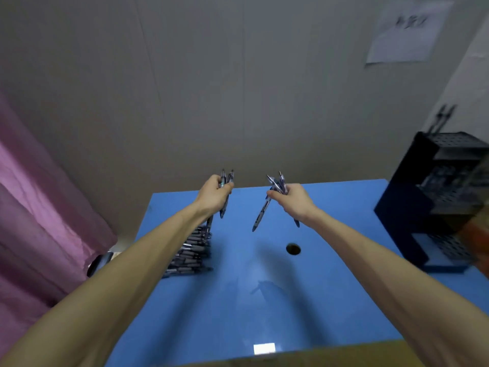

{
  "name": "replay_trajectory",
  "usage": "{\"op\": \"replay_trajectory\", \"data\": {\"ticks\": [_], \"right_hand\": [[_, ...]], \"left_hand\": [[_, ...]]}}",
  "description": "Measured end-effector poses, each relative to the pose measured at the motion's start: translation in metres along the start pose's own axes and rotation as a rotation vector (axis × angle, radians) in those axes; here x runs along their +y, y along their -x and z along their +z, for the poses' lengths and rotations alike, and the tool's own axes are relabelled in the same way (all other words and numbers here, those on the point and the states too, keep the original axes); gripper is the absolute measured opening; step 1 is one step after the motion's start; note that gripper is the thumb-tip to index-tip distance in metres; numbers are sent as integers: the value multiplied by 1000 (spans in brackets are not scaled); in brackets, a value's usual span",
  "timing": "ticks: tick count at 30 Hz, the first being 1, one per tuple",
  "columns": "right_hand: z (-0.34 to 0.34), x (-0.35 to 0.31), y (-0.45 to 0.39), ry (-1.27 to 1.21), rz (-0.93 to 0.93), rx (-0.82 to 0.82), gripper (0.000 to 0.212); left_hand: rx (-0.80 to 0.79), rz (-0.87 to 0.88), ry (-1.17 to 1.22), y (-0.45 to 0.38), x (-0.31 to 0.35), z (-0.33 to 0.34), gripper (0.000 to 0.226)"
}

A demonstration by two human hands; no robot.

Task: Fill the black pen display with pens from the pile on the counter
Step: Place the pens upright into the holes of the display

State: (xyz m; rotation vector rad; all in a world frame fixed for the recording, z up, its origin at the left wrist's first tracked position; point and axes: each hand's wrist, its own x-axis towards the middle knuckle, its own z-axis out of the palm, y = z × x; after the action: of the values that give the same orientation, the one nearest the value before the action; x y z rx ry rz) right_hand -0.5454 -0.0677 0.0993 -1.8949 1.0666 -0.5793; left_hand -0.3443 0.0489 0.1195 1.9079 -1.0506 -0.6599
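Two bare hands are raised over the glossy blue counter point(238, 300), each closed on a small bunch of dark, slim plastic pens. Your left hand point(213, 195) has its fingers curled tight around a few pens point(227, 181) held nearly upright. Your right hand point(292, 198) pinches a looser cluster point(276, 185) that fans out, one pen point(260, 214) slanting down toward the counter. Beside your left forearm lies the pile of grey-and-black pens point(193, 250). At the far right of the counter stands the black perforated pen display point(434, 197), with a couple of pens point(443, 116) sticking up from its top. A round hole point(293, 249) is in the counter.
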Motion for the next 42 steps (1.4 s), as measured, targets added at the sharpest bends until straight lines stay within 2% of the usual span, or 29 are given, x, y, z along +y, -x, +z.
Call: {"op": "replay_trajectory", "data": {"ticks": [6,11,18,25,29,33,37,42], "right_hand": [[-84,-12,104,83,-20,140,17],[-158,-7,171,138,25,229,22],[-248,24,227,168,47,342,50],[-356,73,242,171,-17,416,38],[-429,104,242,183,-65,402,44],[-491,130,230,168,-100,449,36],[-532,142,218,186,-138,470,24],[-563,151,196,196,-187,458,26]], "left_hand": [[-69,119,103,78,61,43,19],[-131,135,153,129,113,90,20],[-200,195,126,158,178,165,23],[-116,240,158,172,258,257,16],[-67,228,153,168,310,311,20],[-40,209,102,160,358,351,22],[-44,218,41,155,396,374,26],[-15,241,71,138,419,397,14]]}}
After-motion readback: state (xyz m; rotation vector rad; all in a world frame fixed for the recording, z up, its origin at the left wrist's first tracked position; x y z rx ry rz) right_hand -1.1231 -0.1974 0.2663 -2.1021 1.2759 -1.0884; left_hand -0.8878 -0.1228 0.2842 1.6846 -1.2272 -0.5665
